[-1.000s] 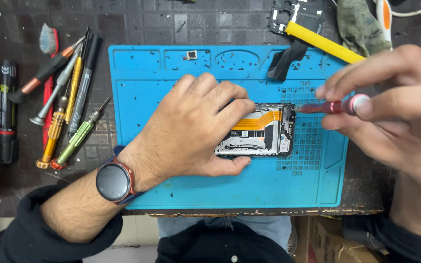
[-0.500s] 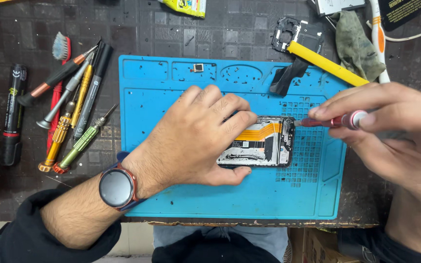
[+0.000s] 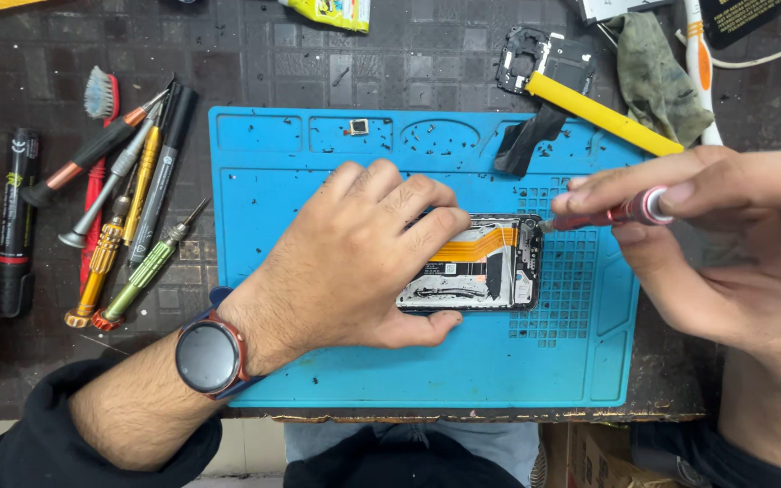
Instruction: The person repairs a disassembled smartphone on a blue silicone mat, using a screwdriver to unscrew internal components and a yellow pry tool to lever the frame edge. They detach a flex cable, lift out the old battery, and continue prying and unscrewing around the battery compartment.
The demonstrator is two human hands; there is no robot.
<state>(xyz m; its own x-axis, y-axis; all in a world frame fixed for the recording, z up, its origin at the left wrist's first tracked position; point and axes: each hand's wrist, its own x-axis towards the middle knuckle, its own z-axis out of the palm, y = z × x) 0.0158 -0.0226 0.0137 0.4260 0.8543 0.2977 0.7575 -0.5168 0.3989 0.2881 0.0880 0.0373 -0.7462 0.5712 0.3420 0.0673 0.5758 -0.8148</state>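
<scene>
Pressing an opened phone (image 3: 481, 267) onto a blue mat (image 3: 318, 361), the left hand (image 3: 354, 262) lies flat, fingers spread; at 3 o'clock, the right hand (image 3: 725, 244) has its fingers pinching a red screwdriver (image 3: 607, 215).

Dark tiled workbench (image 3: 318, 72) under blue repair mat (image 3: 427, 380), screwdrivers (image 3: 128, 244), black marker (image 3: 18, 217).

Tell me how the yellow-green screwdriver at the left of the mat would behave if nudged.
The yellow-green screwdriver has a round, slim barrel, so it would probably roll on the dark bench top rather than slide. It looks stiff and light. It lies apart from the blue mat, beside a gold screwdriver that might stop it.
</scene>
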